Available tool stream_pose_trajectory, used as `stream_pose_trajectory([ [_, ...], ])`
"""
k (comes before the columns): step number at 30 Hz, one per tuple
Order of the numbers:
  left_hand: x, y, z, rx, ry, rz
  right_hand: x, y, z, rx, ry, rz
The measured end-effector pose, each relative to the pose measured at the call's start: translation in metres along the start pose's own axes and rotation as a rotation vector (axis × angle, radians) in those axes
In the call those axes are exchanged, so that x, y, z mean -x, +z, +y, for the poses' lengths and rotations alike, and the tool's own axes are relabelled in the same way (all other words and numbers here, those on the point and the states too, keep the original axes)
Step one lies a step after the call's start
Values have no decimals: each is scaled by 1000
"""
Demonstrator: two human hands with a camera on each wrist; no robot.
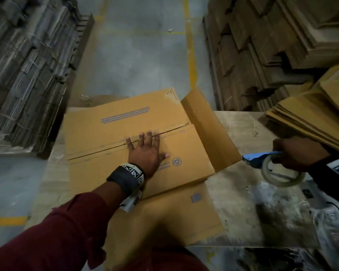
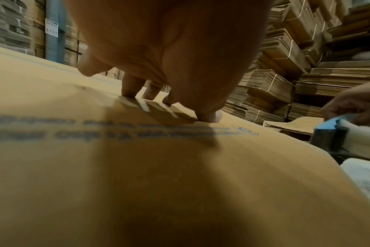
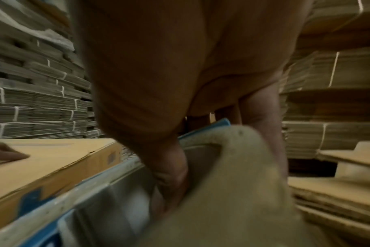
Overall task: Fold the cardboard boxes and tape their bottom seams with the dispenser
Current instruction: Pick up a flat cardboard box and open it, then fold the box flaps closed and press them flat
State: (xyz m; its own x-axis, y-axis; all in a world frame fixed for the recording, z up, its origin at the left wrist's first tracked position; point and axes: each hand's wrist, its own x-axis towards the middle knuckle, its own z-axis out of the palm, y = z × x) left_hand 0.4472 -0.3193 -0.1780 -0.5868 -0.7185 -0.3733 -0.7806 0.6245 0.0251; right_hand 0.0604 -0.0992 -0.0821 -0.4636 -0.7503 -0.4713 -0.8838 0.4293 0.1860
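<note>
1. Box (image 1: 137,145): it sits on the bench (image 1: 243,192), bottom side up. The two long flaps are folded down and meet along a seam (image 1: 174,130) that runs across the top face. One end flap (image 1: 207,130) stands up at the right end, not folded in.

2. Left hand (image 1: 145,151): the grip is flat and open, fingers spread. The palm lies on the near flap and the fingertips (image 1: 141,136) reach across the seam onto the far flap. It holds nothing; it presses the flaps down.

3. Right hand (image 1: 297,153): the grip is closed round the handle of the dispenser (image 1: 262,163). The dispenser is near the right end of the box, past the raised flap, and does not touch the box. The tape roll (image 1: 282,173) hangs below the hand. The right wrist view is blurred, so exact finger placement on the handle is not clear.

4. Step in hand, as judged: flaps are closed and held; taping has not begun. No tape shows on the seam.

5. Next move calls for:
   - Bring the dispenser nose to the right end of the seam, clear of the raised flap.
   - Start the tape on the end wall or edge, then draw it along the seam.
   - Keep the left hand pressing, and shift it off the seam line ahead of the dispenser.

6. Stock: flat boxes (image 1: 311,114) lie stacked at the right of the bench.
</note>
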Motion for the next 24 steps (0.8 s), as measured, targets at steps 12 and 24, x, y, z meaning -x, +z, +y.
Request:
stream_pose_trajectory([
  [12, 10, -9, -51, 60, 138, -64, 8, -77, -101, -538, -70, 384],
  [24, 97, 42, -245, 106, 131, -31, -14, -124, -396, -966, -697, 148],
])
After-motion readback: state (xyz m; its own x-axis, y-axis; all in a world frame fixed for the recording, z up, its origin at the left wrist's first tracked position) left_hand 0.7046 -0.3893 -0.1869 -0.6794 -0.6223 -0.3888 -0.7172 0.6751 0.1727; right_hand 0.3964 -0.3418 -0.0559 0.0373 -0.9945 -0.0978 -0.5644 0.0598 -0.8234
